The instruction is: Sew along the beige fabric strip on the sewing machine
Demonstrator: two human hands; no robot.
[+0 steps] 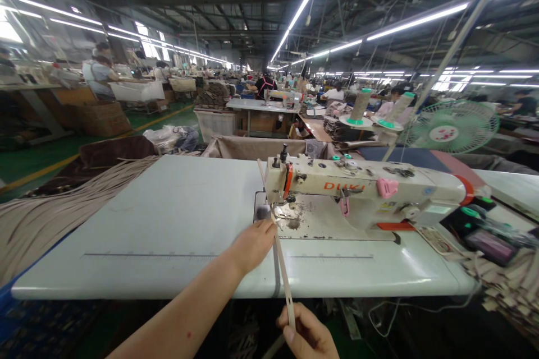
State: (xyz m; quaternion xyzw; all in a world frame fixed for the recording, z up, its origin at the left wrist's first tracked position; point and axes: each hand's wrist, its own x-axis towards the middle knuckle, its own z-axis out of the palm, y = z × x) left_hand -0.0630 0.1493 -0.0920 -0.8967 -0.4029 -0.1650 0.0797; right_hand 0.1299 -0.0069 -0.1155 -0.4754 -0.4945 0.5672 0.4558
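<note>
A narrow beige fabric strip runs from under the head of the sewing machine down over the table's front edge. Close in front of the presser foot, my left hand has its fingers bunched on the strip, holding it against the machine bed. Below the table edge, my right hand pinches the strip between thumb and fingers. A small dark slot shows in the strip just above that thumb. Behind the machine head, the strip's far part comes out over the table. The needle tip is too small to make out.
The pale sewing table carries a printed ruler line. Long beige strips lie heaped at the left, with more strips at the right. A green fan and thread cones stand behind the machine. Other people work farther back.
</note>
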